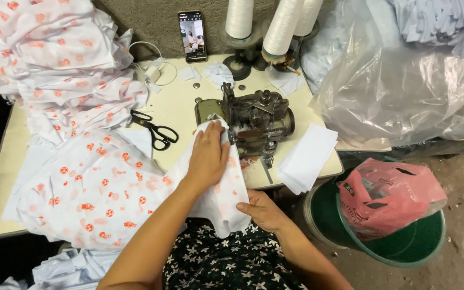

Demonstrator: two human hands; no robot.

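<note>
Pressing flat, left hand (208, 156), fingers spread and together on nothing, palm down on white printed fabric (103, 188) with orange dots. Feeding cloth edge toward overlock sewing machine (256, 121) at one o'clock from that hand. Pinching lower cloth edge at five o'clock, right hand (261, 209), thumb and fingers clamped on fabric. Draping bulk of cloth over table (181, 107) toward nine o'clock. Lying at ten o'clock of left hand, black scissors (157, 130). Stacking at three o'clock of machine, white cut pieces (307, 158). Risking, by judgement: fingertips nearing needle area; loose folds bunching and catching twice under presser foot; seam drifting off edge.
</note>
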